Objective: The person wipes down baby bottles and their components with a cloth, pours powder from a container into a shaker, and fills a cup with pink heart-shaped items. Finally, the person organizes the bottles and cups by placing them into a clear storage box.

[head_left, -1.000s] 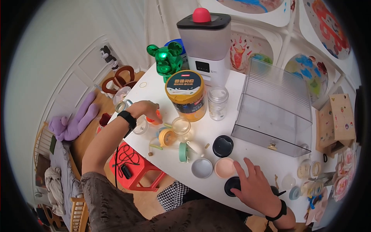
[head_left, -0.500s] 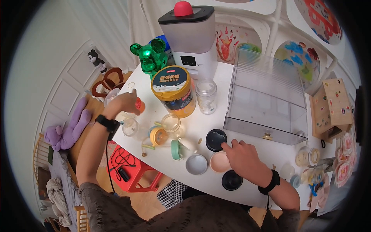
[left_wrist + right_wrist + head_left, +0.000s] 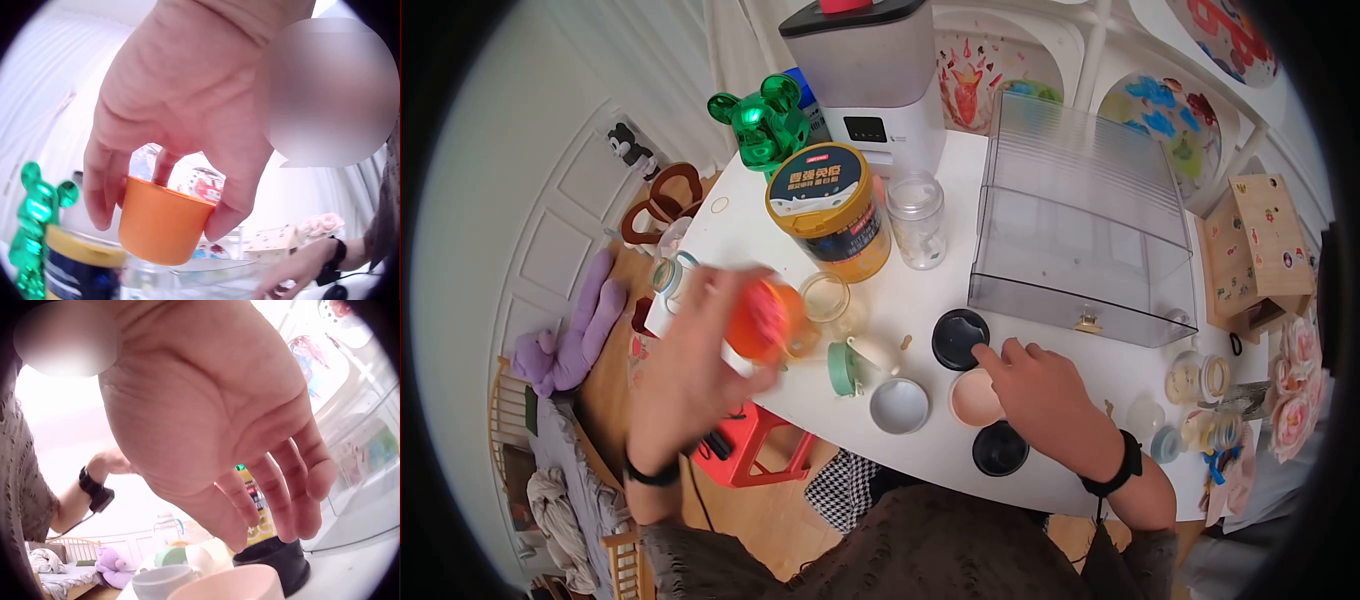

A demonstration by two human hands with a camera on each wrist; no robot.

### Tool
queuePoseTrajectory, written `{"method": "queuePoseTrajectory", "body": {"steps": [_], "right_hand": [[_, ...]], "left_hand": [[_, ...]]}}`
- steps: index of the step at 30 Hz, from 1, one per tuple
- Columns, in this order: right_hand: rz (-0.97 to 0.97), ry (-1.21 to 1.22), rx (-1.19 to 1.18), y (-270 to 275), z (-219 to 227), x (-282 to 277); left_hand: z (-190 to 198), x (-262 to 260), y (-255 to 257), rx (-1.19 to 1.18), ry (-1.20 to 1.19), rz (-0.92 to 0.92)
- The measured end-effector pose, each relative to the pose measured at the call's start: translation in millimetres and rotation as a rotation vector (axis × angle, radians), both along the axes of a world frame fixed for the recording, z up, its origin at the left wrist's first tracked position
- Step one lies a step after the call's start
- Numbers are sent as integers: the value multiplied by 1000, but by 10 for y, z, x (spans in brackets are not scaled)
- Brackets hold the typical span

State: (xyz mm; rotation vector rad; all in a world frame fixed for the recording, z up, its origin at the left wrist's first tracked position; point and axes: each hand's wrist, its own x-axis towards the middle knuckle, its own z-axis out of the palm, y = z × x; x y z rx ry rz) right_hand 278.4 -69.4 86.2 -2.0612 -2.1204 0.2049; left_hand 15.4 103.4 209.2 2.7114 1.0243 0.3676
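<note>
My left hand [image 3: 685,370] grips a small orange cup [image 3: 164,225] by its rim, thumb on one side and fingers on the other. The cup is raised above the table's left part, blurred in the head view, with pink-red showing inside. My right hand [image 3: 1045,400] reaches over the cups at the front, its fingers loosely bent. Its fingertips are right at the rim of a black cup [image 3: 281,565]. Below the hand stand a peach cup [image 3: 976,400] and a second black cup [image 3: 1000,450]. A grey cup [image 3: 899,406] stands to their left.
Behind the cups stand a yellow tub [image 3: 830,212], a clear jar [image 3: 916,222] and a transparent drawer box [image 3: 1080,230]. Near the left hand are an open glass jar [image 3: 825,297] and a green-lidded bottle [image 3: 843,368]. Small jars [image 3: 1185,380] cluster at right.
My left hand has brought the orange cup from the table's far left toward the body, lifting it. My right hand moved from the near black cup to the far one, then stayed there.
</note>
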Motion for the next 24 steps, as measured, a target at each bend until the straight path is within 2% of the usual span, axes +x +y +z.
{"method": "queuePoseTrajectory", "body": {"steps": [2,5,6,8,10,14,16,20,24], "right_hand": [[-12,2,-11,-85,189,-32],[18,85,4,-219,343,-129],[18,183,38,-246,356,-174],[26,286,64,-276,333,-260],[26,413,246,-279,305,-320],[86,401,292,-199,268,-376],[119,361,230,-167,195,-399],[208,312,127,-82,140,-458],[231,245,61,4,169,-523]], "left_hand": [[-215,70,-287,-206,-2,-15],[-560,193,-524,-396,-80,-178],[-709,224,-553,-434,-104,-225],[-969,313,-641,-397,-173,-199],[-1134,366,-695,-354,-244,-165],[-1215,393,-780,-386,-232,-174],[-1218,410,-802,-489,-273,-197],[-1332,397,-845,-444,-329,-269],[-1349,393,-875,-464,-351,-243]]}}
